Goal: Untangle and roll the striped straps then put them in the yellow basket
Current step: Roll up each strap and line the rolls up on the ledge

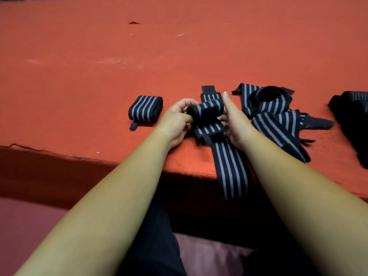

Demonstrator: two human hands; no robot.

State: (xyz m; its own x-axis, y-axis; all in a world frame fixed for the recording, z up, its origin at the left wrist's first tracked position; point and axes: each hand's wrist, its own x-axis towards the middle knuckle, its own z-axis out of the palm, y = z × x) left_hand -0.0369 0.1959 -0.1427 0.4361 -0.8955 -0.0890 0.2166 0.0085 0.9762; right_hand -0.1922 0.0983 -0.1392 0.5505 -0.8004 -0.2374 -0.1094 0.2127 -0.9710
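I have both hands on the half-rolled strap [207, 109]. My left hand [177, 118] curls its fingers and thumb round one end of the coil. My right hand [233, 120] closes on the other end, thumb straight up against the coil's side and fingers tucked beneath. The strap's loose tail runs from between the hands toward me and hangs over the edge of the red tabletop [79, 76].

To roll well, I judge I should keep the tail flat and lightly taut, turn both ends evenly so the stripes stack square, and press the coil's sides so it does not cone out. A twist in the hanging part should be cleared before it reaches the coil.

Counted:
- One finished roll [145, 110] lies just outside the left hand, apart from it.
- One strap is in the hands.
- One tangle of straps [274, 114] lies just outside the right hand. It holds at least two, but I cannot count them exactly.
- One dark bundle [352, 116] lies beyond that, cut off by the frame edge.

A striped end with a black tab shows just past the hands, and I cannot tell whose it is. The yellow basket is not in view.
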